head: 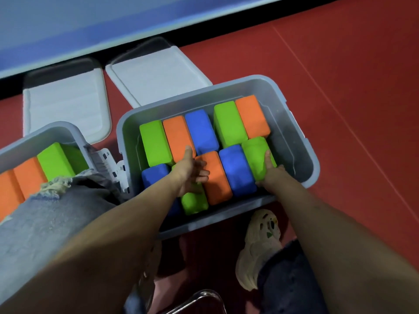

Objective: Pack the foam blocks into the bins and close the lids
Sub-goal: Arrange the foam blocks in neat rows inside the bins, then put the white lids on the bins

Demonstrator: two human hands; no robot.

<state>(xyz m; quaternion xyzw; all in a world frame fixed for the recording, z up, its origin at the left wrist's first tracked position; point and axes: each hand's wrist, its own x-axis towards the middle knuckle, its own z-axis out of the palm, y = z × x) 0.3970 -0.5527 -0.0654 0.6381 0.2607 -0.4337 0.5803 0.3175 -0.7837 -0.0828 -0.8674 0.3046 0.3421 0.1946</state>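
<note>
Two rows of foam blocks [205, 150] nearly fill the grey bin [292, 123] at centre. The left hand [192, 171] lies flat, fingers spread, on the near row; the right hand [268, 164] grips a green block [257, 152] at the row's 3 o'clock end. Pressing evenly would seat them below the rim. Two lids [156, 71] wait at 11 o'clock; a second bin [45, 134] sits at 9 o'clock.

Both bare arms extended forward, left hand [191, 172] flat with fingers spread, right hand [269, 172] curled, gripping.
</note>
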